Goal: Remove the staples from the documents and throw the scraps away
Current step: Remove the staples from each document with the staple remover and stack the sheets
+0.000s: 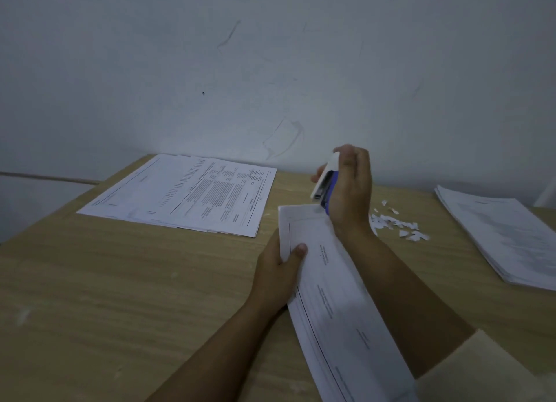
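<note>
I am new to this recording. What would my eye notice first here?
First, the right hand at centre, holding a white and blue stapler on the top corner of a white document, which the left hand holds. Small white paper scraps lie right of it on the wooden table.

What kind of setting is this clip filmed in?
Probably an office or study desk: a wooden table against a bare wall, stacks of printed documents, and a stapler in the right hand.

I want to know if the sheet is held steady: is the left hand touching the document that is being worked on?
Touching. The head view shows the left hand gripping the document at its left edge, thumb pressed on top of the page.
</note>
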